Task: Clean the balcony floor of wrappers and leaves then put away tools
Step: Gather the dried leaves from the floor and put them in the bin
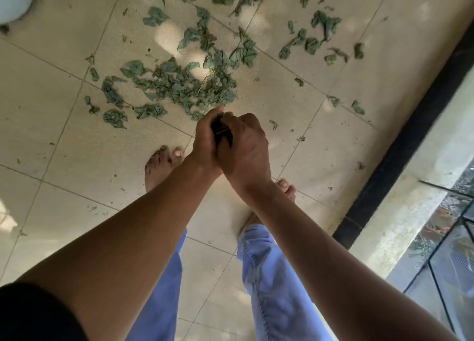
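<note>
Crumpled green leaves lie scattered over the beige floor tiles, thickest in a heap just beyond my hands, with more leaves spread toward the upper right. My left hand and my right hand are pressed together in front of me, both gripping a dark, narrow object of which only a small part shows between the fingers. What the object is I cannot tell. My bare feet stand on the tiles under my forearms.
A black strip borders the tiles on the right, followed by a pale concrete ledge and a thin-barred glass railing. A white rounded object sits at the top left corner. Small leaf crumbs dot the tiles.
</note>
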`<state>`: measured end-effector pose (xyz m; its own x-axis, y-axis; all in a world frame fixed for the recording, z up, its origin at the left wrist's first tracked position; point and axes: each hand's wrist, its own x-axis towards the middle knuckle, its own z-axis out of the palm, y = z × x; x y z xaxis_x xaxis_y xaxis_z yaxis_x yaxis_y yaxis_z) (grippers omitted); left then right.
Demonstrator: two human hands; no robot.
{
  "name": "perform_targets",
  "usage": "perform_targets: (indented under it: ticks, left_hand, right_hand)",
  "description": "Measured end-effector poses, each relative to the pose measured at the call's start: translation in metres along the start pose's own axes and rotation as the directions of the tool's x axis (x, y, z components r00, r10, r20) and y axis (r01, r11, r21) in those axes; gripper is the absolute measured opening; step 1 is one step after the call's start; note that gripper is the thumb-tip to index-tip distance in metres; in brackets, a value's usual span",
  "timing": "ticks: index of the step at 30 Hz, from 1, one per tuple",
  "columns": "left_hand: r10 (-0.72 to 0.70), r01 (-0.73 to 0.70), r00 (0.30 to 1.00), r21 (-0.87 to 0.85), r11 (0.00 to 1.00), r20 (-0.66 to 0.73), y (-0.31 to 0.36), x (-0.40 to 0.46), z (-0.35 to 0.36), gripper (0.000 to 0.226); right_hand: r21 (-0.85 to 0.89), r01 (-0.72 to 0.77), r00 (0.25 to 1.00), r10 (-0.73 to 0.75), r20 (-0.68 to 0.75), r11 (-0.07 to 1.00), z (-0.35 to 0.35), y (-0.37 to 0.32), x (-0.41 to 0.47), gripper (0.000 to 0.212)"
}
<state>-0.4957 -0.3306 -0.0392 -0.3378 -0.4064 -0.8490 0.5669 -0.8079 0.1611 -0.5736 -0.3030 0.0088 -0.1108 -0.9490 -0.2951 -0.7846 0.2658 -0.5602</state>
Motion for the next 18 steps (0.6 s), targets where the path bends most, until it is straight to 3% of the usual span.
perform_targets:
  ticks: [3, 4, 6, 8, 10, 18]
  left_hand:
    - [-0.001, 0.002, 1.0, -0.03, 1.0, 0.026, -0.002, 0.003, -0.006, 0.062]
    - [0.029, -0.029, 0.999, -0.006, 1.0, -0.031, -0.011, 0.006, -0.012, 0.059]
    - [-0.051, 0.054, 0.998, -0.192, 0.98, 0.021, -0.029, 0.014, -0.03, 0.053]
    - [-0.045, 0.029, 0.998, -0.295, 0.955, -0.047, -0.037, 0.011, -0.035, 0.052]
    - [-0.011, -0.004, 0.988, -0.101, 0.995, -0.154, -0.019, -0.003, -0.015, 0.052]
    - [-0.036, -0.038, 0.956, -0.246, 0.968, -0.291, 0.001, -0.028, -0.02, 0.035]
  right_hand:
    - [0.063, 0.1, 0.99, -0.105, 0.09, 0.993, -0.003, -0.004, -0.009, 0.031]
    - [0.085, 0.12, 0.985, -0.129, 0.112, 0.989, -0.003, -0.005, -0.013, 0.033]
    - [0.097, 0.119, 0.981, -0.132, 0.143, 0.988, -0.002, -0.003, -0.02, 0.03]
    - [0.09, 0.083, 0.984, -0.096, 0.153, 0.993, -0.004, -0.001, -0.025, 0.026]
    - [0.032, 0.064, 0.989, -0.068, 0.134, 0.997, -0.006, -0.001, -0.025, 0.02]
    - [-0.25, 0.145, 0.989, -0.135, 0.058, 0.957, 0.013, -0.013, -0.017, 0.01]
